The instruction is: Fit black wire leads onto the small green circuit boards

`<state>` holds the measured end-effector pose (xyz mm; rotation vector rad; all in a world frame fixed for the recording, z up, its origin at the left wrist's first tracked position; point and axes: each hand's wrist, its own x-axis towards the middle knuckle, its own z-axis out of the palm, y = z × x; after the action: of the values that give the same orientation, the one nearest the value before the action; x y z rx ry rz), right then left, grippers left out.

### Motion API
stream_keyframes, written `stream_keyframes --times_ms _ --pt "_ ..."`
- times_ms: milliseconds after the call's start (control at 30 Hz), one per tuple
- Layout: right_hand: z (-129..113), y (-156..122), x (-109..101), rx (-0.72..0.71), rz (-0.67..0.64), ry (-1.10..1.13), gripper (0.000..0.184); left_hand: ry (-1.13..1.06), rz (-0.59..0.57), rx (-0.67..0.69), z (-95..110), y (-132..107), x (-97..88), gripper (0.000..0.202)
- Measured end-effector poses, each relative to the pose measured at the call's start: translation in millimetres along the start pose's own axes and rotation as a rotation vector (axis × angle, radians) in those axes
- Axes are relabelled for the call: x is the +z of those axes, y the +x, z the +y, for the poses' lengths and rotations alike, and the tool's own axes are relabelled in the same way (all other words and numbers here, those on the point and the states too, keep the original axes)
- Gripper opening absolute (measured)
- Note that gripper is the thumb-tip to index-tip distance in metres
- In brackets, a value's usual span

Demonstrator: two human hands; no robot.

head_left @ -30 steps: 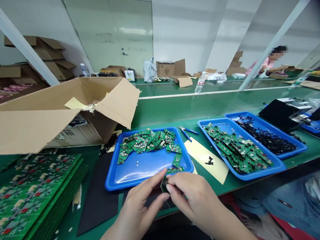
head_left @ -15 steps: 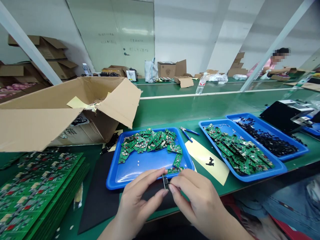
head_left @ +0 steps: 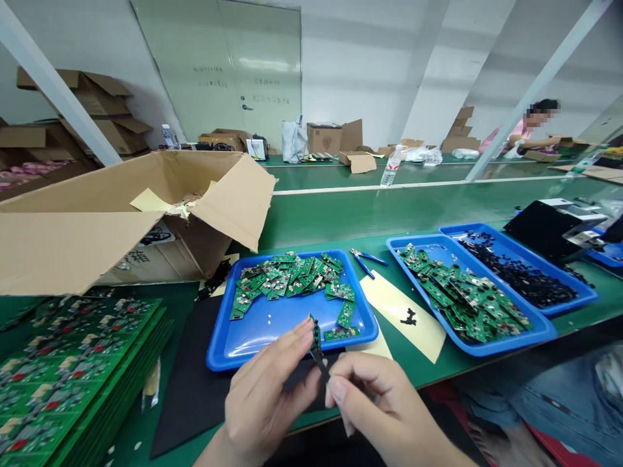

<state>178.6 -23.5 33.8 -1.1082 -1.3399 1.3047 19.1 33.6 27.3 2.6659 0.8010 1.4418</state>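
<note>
My left hand [head_left: 265, 395] pinches a small green circuit board [head_left: 315, 329] upright between thumb and fingers, just in front of a blue tray [head_left: 253, 344]. My right hand [head_left: 377, 405] is curled close to it and pinches a thin dark piece [head_left: 321, 360] that hangs from the board. The tray holds several small green boards [head_left: 292, 275] heaped along its far side. Both hands hover over a black mat [head_left: 195, 383] at the table's near edge.
An open cardboard box [head_left: 131, 207] stands at the left, with stacked green panels [head_left: 63, 370] in front of it. Blue-handled cutters [head_left: 366, 258] and a yellow sheet [head_left: 402, 311] lie to the right. Two more blue trays hold green boards [head_left: 462, 295] and black parts [head_left: 520, 272]. A person works far right.
The hands have drawn slightly apart. My left hand lifted the small board, my right hand dropped lower and nearer, and a thin dark piece now shows between them.
</note>
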Motion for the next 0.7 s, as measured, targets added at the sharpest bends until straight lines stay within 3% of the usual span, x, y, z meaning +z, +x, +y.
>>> stream_keyframes --times_ms 100,233,400,533,700 --pt "0 1 -7 0.13 -0.038 0.051 0.023 -0.027 0.002 -0.018 1 0 -1.9 0.02" --pt "-2 9 -15 0.16 -0.071 0.064 0.022 -0.122 -0.046 -0.029 -2 -2 -2.9 0.022" --pt "-7 14 -22 0.18 -0.123 -0.117 0.017 -0.194 -0.16 0.043 -10 -3 -4.8 0.024" --pt "-13 15 -23 0.085 -0.137 -0.246 0.015 -0.227 -0.156 0.055 -10 -3 -4.1 0.025" --pt "-11 13 -16 -0.165 -0.007 -0.522 0.019 -0.257 -0.147 -0.045 -6 -7 -0.6 0.029"
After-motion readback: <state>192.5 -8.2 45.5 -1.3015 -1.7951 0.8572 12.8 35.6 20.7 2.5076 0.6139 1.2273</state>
